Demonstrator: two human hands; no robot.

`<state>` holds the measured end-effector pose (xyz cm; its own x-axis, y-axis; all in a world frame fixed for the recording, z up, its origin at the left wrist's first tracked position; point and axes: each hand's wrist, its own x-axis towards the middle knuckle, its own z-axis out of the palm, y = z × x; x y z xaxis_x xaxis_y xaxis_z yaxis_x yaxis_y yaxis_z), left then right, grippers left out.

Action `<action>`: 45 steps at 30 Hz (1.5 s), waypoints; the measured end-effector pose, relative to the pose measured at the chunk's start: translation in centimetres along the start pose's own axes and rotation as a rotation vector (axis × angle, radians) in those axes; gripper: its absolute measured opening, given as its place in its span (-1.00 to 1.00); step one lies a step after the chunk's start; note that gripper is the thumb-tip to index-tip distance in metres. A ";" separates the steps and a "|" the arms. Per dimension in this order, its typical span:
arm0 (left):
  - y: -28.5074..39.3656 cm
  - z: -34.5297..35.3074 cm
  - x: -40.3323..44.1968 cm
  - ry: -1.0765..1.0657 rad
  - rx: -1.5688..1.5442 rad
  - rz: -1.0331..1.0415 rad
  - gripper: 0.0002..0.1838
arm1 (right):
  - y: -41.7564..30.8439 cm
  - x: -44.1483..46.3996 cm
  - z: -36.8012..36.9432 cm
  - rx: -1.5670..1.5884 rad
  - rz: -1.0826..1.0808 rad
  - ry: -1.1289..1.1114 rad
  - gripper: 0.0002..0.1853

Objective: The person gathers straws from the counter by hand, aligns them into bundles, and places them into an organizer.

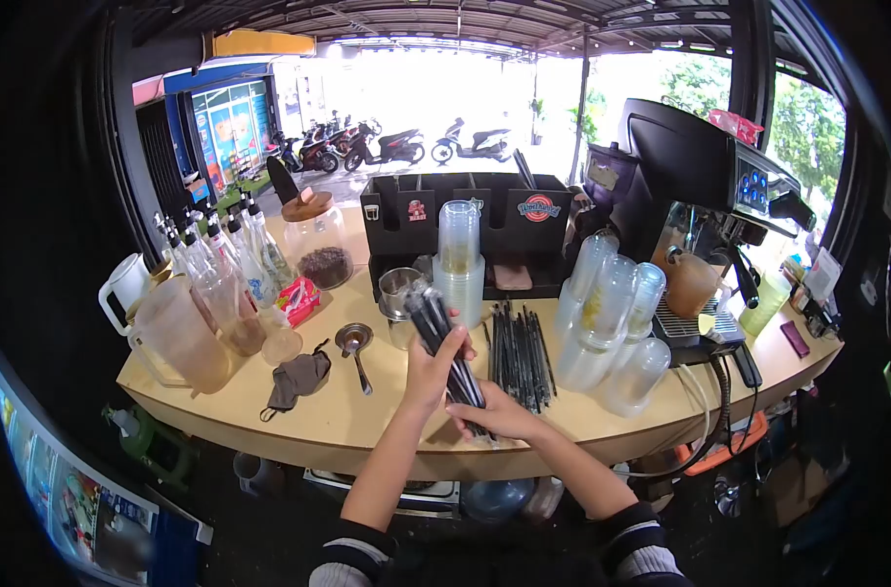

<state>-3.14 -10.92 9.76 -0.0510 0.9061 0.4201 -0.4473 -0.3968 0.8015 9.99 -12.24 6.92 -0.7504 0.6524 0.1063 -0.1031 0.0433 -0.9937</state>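
Note:
A bundle of black straws (432, 318) is held at a tilt above the wooden counter (396, 428), its top end slightly blurred. My left hand (434, 368) is wrapped round the middle of the bundle. Lower down, my right hand (494, 412) grips the bottom end of the same bundle. More black straws (520, 357) lie loosely side by side on the counter, just beyond my right hand. Behind the held bundle stand a metal cup (398, 290) and a tall stack of clear plastic cups (460, 240).
Left are a plastic pitcher (179, 336), pump bottles (216, 269), a glass jar (318, 245), a grey cloth mask (297, 381) and a metal strainer (354, 340). A black organizer (396, 214) stands behind. More cups (607, 308) and an espresso machine (695, 161) are right.

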 end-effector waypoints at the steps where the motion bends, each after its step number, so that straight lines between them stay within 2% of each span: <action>1: -0.3 -0.1 -0.2 0.004 0.001 0.005 -0.64 | -0.3 -0.4 0.0 0.053 0.039 0.044 -0.81; 4: -0.8 0.3 -1.8 -0.394 0.013 -0.165 -0.46 | -1.0 -1.3 -0.5 0.101 0.006 0.060 -0.86; 5: -1.5 0.3 -2.0 -0.483 0.102 -0.164 -0.56 | -0.9 -1.5 -0.9 0.122 0.015 0.075 -0.86; 9: -0.2 1.1 -2.6 -0.371 0.145 -0.409 -0.69 | -0.5 -1.9 -0.7 -0.008 -0.018 0.101 -0.81; 10: 0.4 1.2 -2.8 -0.319 0.159 -0.510 -0.71 | -0.4 -2.2 -0.4 -0.017 -0.040 0.152 -0.70; 11: 0.7 1.2 -3.0 -0.309 0.162 -0.510 -0.71 | 0.3 -2.2 -0.3 -0.014 -0.038 0.143 -0.70; 13: 0.9 1.2 -3.2 -0.279 0.290 -0.484 -0.73 | 1.8 -1.9 -0.4 -0.015 -0.082 0.246 -0.55; 14: -1.5 0.3 -3.0 -0.380 0.164 -0.204 -0.74 | 1.9 -2.0 -0.7 -0.163 -0.146 0.263 -0.49; 15: -1.4 0.0 -2.9 -0.373 0.170 -0.201 -0.74 | 1.6 -2.1 -1.2 -0.160 -0.148 0.254 -0.49; 17: -1.0 -0.8 -2.7 -0.235 0.116 -0.203 -0.74 | 0.5 -2.6 -2.4 -0.151 -0.026 0.073 -0.61; 18: -0.3 -1.0 -2.7 -0.174 0.176 -0.216 -0.74 | -0.5 -2.5 -2.6 -0.127 -0.148 0.136 -0.71; 19: -0.1 -1.4 -2.7 -0.171 0.177 -0.219 -0.74 | -1.2 -2.2 -3.1 -0.124 -0.146 0.135 -0.71; 21: -0.2 -2.0 -2.8 -0.225 0.127 -0.287 -0.75 | -2.4 -1.7 -3.8 -0.075 -0.154 0.391 -0.72; 22: -0.6 -2.0 -2.9 -0.293 0.162 -0.272 -0.75 | -3.4 -1.3 -3.2 -0.111 -0.215 0.434 -0.70; 25: -1.2 -0.9 -3.6 -0.341 0.150 -0.334 -0.74 | -3.7 0.3 -2.4 -0.121 -0.196 0.439 -0.72; 31: -1.7 -1.0 -3.9 -0.230 0.196 -0.276 -0.74 | -4.4 0.9 -2.0 -0.146 -0.232 0.496 -0.76; 36: -1.3 -0.7 -3.9 -0.161 0.255 -0.243 -0.76 | -4.5 0.8 -2.4 -0.153 -0.199 0.385 -0.75; 45: -1.0 0.0 -3.6 -0.152 0.152 -0.295 -0.75 | -4.9 0.2 -3.4 -0.109 -0.160 0.353 -0.78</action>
<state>-2.49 -13.76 7.50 0.1986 0.9571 0.2110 -0.2850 -0.1496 0.9468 12.56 -9.76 11.69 -0.4582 0.8497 0.2608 -0.1162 0.2337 -0.9653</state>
